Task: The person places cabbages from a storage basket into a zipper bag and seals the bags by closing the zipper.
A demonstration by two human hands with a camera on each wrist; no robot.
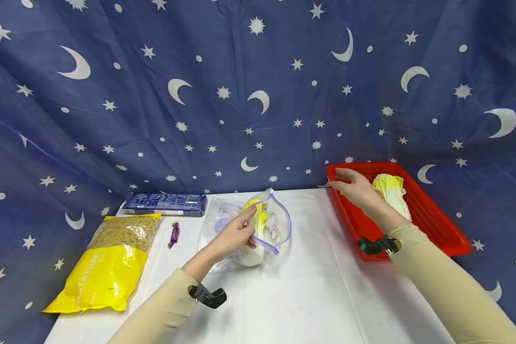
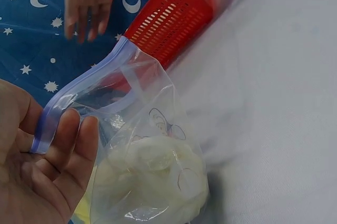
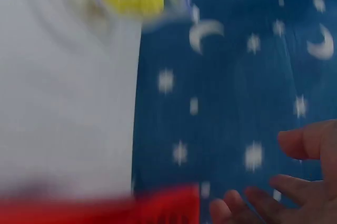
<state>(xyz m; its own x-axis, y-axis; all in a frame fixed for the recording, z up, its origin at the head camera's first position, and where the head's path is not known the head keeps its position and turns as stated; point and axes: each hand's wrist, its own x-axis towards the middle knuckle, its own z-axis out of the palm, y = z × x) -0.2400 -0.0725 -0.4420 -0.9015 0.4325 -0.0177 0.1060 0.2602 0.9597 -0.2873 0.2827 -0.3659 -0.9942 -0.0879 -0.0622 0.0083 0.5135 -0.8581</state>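
Observation:
My left hand (image 1: pixel 236 232) grips the purple-edged mouth of a clear zip bag (image 2: pixel 147 92), its rim held between the fingers. Inside the bag lies a napa cabbage (image 1: pixel 251 255), pale base toward me and yellow leaves toward the opening. The bag's mouth gapes to the right. Over the left side of a red basket (image 1: pixel 449 241) hovers my right hand (image 1: pixel 359 191), fingers spread and holding nothing. Another napa cabbage (image 1: pixel 393 193) lies in that basket, partly behind the right hand and wrist.
A yellow bag of pasta (image 1: pixel 107 272) lies at the left of the white table (image 1: pixel 301 301). Behind it is a dark blue packet (image 1: pixel 165 204), and a purple-wrapped candy (image 1: pixel 174 235) sits nearby. A starry blue curtain (image 1: pixel 223 119) hangs along the back.

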